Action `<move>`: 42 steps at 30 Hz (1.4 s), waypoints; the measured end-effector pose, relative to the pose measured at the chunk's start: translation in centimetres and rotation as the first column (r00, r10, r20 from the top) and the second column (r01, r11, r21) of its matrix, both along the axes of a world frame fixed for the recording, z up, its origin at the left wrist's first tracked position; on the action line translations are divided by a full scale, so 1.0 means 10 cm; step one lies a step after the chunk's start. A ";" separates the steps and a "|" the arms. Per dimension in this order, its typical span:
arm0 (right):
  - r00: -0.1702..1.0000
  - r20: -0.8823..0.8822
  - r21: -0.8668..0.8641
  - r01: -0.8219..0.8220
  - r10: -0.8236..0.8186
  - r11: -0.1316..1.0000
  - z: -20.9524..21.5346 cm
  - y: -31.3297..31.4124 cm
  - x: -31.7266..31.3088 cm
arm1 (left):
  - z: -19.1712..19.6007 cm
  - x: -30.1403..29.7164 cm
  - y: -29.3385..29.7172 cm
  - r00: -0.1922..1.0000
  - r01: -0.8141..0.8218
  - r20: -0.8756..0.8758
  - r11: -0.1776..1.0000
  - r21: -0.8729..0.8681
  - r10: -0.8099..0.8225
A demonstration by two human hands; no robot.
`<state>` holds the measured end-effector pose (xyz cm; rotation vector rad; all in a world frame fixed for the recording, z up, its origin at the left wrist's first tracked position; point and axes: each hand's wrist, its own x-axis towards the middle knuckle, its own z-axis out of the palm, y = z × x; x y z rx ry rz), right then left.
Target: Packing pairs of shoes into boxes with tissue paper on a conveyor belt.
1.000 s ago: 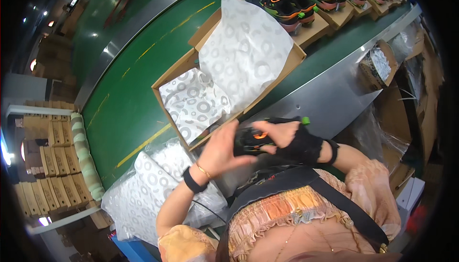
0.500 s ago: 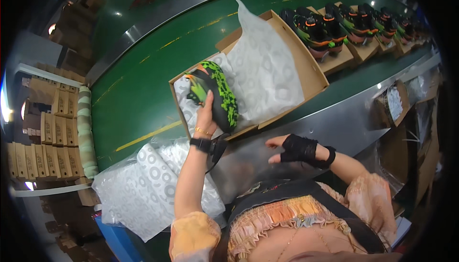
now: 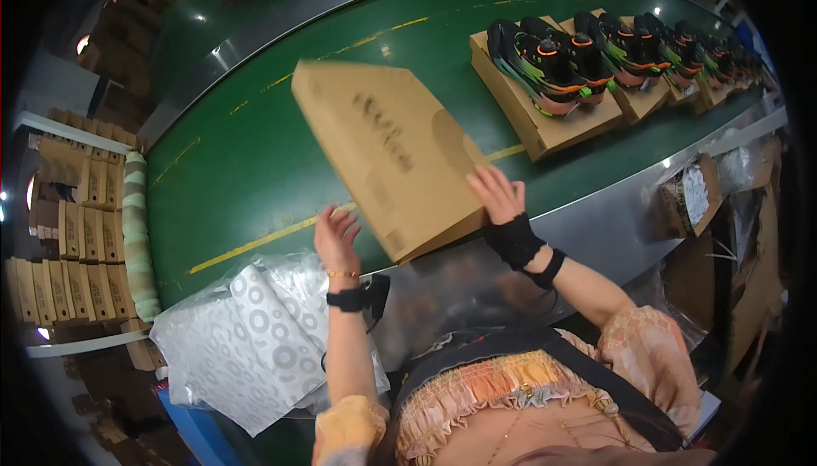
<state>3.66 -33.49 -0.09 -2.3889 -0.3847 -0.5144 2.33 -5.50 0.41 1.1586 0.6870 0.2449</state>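
A closed brown cardboard shoebox point(image 3: 387, 151) with dark print on its lid sits slanted on the green belt in front of me. It is slightly blurred. At its near right edge my right hand point(image 3: 500, 196), in a black fingerless wrap, touches the lid with outstretched fingers. My left hand point(image 3: 337, 243) is held beside the near left side of the box, fingers apart and nothing in them. A black strap with a small dark device circles my left wrist. The shoe and the tissue inside the box are hidden from sight.
To the right, black, green and orange shoes point(image 3: 553, 66) stand on a row of boxes along the green belt point(image 3: 230, 185). Patterned white tissue sheets point(image 3: 255, 338) in clear plastic lie at the near left. Stacked shoeboxes point(image 3: 85, 287) fill a rack at far left.
The box, open before with a shoe and tissue showing, is now closed and turned. My left hand has let go of the shoe. My right hand has moved up to the box edge.
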 end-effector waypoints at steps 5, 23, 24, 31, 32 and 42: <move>0.981 -0.004 -0.489 -0.169 0.192 0.856 -0.29 0.21 0.00 | -0.43 -0.17 -0.10 0.969 0.161 -0.240 0.905 0.395 -0.068; 0.949 0.147 -0.294 -0.226 0.278 0.929 0.33 -0.23 0.37 | 0.20 0.07 -0.48 0.858 0.513 0.132 0.812 -0.278 -0.497; 0.941 0.217 -0.290 -0.192 0.260 0.938 0.51 -0.26 0.41 | 0.27 0.03 -0.43 0.882 0.468 0.121 0.819 -0.331 -0.455; 0.906 0.421 -0.356 0.195 -0.029 0.914 0.86 -1.46 1.14 | 1.34 -0.71 0.09 0.959 -0.179 0.234 0.982 0.068 0.158; 0.874 0.475 -0.379 0.308 -0.102 0.873 0.79 -1.61 1.28 | 1.50 -0.91 0.19 0.924 -0.302 0.271 0.949 0.089 0.269; 0.986 -0.161 -0.503 -0.050 -0.037 0.863 0.91 -1.72 1.68 | 2.07 -2.96 0.21 0.481 -0.846 0.404 0.532 -0.019 0.778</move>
